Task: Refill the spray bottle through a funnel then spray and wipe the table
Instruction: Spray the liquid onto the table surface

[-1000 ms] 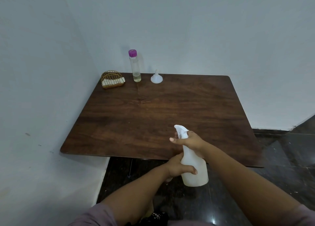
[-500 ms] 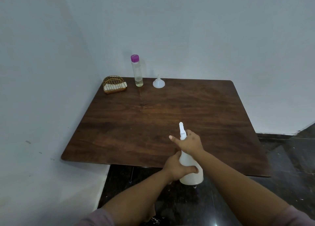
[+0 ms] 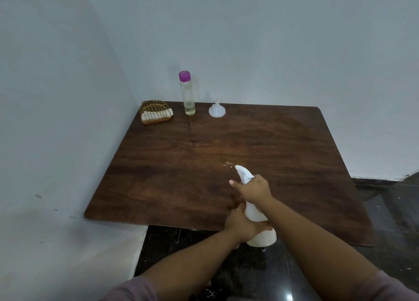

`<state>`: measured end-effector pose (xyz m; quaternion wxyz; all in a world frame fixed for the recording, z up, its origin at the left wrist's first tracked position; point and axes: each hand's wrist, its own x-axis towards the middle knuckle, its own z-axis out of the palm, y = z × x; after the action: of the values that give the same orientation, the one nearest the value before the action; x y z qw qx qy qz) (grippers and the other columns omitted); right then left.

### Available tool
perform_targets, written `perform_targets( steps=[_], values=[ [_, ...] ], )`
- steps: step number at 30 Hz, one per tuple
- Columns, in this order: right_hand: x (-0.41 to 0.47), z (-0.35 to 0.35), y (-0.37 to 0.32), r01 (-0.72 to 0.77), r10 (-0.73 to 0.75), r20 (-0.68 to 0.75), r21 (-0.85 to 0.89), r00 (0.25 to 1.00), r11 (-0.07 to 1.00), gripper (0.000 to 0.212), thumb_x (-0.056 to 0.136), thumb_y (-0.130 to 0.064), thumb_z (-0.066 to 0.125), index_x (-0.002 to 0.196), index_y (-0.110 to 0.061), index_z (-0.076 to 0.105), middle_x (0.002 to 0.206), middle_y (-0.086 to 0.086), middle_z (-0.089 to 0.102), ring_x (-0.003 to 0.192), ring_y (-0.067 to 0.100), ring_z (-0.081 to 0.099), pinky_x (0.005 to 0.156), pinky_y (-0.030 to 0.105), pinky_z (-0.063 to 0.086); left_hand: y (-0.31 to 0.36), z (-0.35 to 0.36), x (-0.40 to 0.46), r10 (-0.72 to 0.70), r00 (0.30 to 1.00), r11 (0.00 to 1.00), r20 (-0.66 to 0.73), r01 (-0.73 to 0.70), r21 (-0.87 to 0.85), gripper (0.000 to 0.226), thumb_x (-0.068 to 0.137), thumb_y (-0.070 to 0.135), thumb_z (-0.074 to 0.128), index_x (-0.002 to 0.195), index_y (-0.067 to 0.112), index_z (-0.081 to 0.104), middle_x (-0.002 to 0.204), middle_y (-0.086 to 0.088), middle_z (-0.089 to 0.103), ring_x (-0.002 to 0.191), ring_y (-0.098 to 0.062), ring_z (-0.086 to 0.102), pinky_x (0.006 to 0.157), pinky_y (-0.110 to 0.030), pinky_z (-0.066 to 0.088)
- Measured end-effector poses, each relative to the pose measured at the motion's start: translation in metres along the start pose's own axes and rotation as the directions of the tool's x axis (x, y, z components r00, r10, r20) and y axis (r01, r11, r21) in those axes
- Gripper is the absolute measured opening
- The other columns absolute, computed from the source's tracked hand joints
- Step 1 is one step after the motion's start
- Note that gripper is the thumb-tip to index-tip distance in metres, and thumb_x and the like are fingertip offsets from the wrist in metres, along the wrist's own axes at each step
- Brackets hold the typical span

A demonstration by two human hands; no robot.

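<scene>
I hold a white spray bottle (image 3: 255,212) over the near edge of the dark wooden table (image 3: 158,169), its nozzle pointing away from me over the tabletop. My right hand (image 3: 255,190) grips the spray head and neck. My left hand (image 3: 240,229) grips the lower body of the bottle. A few small pale droplets (image 3: 227,164) lie on the wood just ahead of the nozzle. At the back of the table stand a clear bottle with a purple cap (image 3: 187,94) holding a little yellowish liquid and a white funnel (image 3: 217,110) resting mouth down.
A gold wire holder (image 3: 155,112) with a white cloth in it sits at the table's back left corner. White walls close in behind and on the left. Dark glossy floor (image 3: 396,221) lies to the right and under the near edge.
The bottle and both hands have moved forward and up over the table edge. The nozzle turned to point ahead, and droplets now show on the wood in front of it.
</scene>
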<state>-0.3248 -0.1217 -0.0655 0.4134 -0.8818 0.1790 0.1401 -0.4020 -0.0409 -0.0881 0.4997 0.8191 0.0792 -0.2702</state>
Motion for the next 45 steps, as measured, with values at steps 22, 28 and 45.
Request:
perform_targets(
  steps=[22,28,45],
  values=[
    [0.010,0.012,0.006,0.090,-0.069,0.202,-0.096,0.977,0.991,0.052,0.075,-0.054,0.074,0.104,-0.012,0.064,0.084,-0.001,0.065,0.082,0.013,0.066,0.074,0.025,0.048,-0.005,-0.007,-0.003,-0.032,0.998,0.999,0.052,0.033,-0.023,0.097,0.052,0.063,0.075,0.138,0.032,0.044,0.132,0.009,0.057,0.121,-0.017,0.055,0.097,-0.036,0.050],
    [0.005,0.005,0.011,0.050,-0.052,0.267,0.011,0.962,0.999,0.043,0.075,-0.053,0.075,0.096,-0.016,0.067,0.077,0.004,0.069,0.074,0.015,0.065,0.075,0.030,0.052,-0.007,-0.009,-0.004,-0.017,0.995,0.999,0.103,0.020,-0.031,0.080,0.062,0.052,0.079,0.133,0.033,0.049,0.127,0.010,0.058,0.118,-0.016,0.055,0.089,-0.032,0.050],
    [0.005,-0.008,0.020,-0.098,0.098,0.022,-0.006,0.995,0.995,0.056,0.070,-0.058,0.076,0.098,-0.011,0.064,0.086,-0.001,0.063,0.084,0.015,0.061,0.072,0.027,0.047,0.001,-0.013,0.003,0.054,0.974,0.998,0.222,-0.061,0.025,0.077,0.058,0.048,0.083,0.129,0.035,0.053,0.123,0.012,0.061,0.114,-0.013,0.057,0.095,-0.037,0.051]
  ],
)
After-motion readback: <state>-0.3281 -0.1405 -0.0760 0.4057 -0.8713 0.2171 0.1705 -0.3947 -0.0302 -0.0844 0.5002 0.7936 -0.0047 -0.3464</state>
